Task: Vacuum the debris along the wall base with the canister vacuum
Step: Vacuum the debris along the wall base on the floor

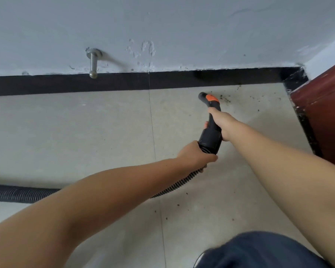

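Note:
A black vacuum handle with an orange patch near its tip points toward the black baseboard. My right hand grips the handle from the right side. My left hand holds the ribbed black hose just behind the handle's collar. The nozzle end hovers close to the floor, a short way in front of the baseboard. Dark debris lies scattered to the right of the nozzle, spreading toward the corner. The canister itself is out of view.
A metal door stop sticks out of the grey wall at the left. A dark red door stands at the right by the corner. The hose trails off the left edge. A few specks lie on the beige tiles near me.

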A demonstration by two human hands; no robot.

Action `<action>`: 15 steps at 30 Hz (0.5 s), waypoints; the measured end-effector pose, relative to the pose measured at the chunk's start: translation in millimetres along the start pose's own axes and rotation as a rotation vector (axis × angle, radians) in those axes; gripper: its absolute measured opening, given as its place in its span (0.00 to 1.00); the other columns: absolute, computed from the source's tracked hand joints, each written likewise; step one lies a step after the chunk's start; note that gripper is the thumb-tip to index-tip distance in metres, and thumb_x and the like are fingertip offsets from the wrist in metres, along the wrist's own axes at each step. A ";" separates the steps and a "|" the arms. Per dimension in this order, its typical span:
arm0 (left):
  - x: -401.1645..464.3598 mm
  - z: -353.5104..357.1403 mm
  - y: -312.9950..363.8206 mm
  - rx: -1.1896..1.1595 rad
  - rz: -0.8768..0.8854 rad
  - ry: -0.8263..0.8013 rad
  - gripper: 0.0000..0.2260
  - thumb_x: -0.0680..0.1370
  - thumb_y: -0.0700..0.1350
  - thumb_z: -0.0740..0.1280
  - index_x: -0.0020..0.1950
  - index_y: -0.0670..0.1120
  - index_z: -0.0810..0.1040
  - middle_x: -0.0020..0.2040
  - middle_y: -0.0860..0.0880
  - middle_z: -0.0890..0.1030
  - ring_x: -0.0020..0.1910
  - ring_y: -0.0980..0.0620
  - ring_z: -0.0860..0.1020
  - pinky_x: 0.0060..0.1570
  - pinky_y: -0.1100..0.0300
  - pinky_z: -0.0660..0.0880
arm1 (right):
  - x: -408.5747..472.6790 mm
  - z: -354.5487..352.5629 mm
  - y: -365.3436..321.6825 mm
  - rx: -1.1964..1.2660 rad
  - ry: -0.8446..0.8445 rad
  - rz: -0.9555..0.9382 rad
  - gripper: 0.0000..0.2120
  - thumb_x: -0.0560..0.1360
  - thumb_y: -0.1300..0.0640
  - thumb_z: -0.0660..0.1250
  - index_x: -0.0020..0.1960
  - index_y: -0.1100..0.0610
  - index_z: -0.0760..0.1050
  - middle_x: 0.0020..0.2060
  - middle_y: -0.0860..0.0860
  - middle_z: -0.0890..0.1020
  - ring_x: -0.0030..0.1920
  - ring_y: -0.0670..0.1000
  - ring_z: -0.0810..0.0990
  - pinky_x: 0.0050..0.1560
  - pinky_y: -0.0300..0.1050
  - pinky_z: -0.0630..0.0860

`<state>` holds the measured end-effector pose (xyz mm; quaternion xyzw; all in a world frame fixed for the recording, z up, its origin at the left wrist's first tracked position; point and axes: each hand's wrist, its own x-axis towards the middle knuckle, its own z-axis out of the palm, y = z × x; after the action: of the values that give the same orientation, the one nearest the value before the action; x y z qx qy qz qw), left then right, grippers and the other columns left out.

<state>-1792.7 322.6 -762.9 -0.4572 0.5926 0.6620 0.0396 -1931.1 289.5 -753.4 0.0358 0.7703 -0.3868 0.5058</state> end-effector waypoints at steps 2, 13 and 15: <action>4.6 -0.4 -1.9 0.010 -0.002 0.027 0.14 0.71 0.46 0.71 0.54 0.46 0.73 0.38 0.46 0.79 0.36 0.48 0.79 0.46 0.48 0.82 | 5.2 3.4 -0.5 -0.007 -0.001 -0.018 0.16 0.78 0.48 0.65 0.58 0.59 0.69 0.37 0.55 0.76 0.31 0.50 0.76 0.33 0.44 0.77; 14.6 5.6 -24.7 -0.057 -0.057 0.152 0.16 0.71 0.47 0.71 0.54 0.47 0.71 0.38 0.48 0.79 0.33 0.50 0.79 0.44 0.52 0.81 | 17.2 22.5 6.5 -0.025 -0.117 -0.111 0.09 0.79 0.52 0.63 0.45 0.57 0.67 0.32 0.56 0.74 0.27 0.52 0.73 0.33 0.44 0.75; 19.5 5.6 -22.2 -0.024 -0.051 0.146 0.16 0.70 0.47 0.71 0.55 0.48 0.71 0.37 0.49 0.80 0.33 0.50 0.79 0.45 0.52 0.81 | 19.6 18.6 5.1 -0.014 -0.097 -0.115 0.09 0.79 0.52 0.63 0.46 0.57 0.67 0.32 0.56 0.74 0.27 0.52 0.73 0.32 0.44 0.75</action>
<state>-1794.0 324.2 -792.9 -0.5196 0.5741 0.6328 0.0078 -1924.4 274.7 -775.6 -0.0307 0.7481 -0.4111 0.5199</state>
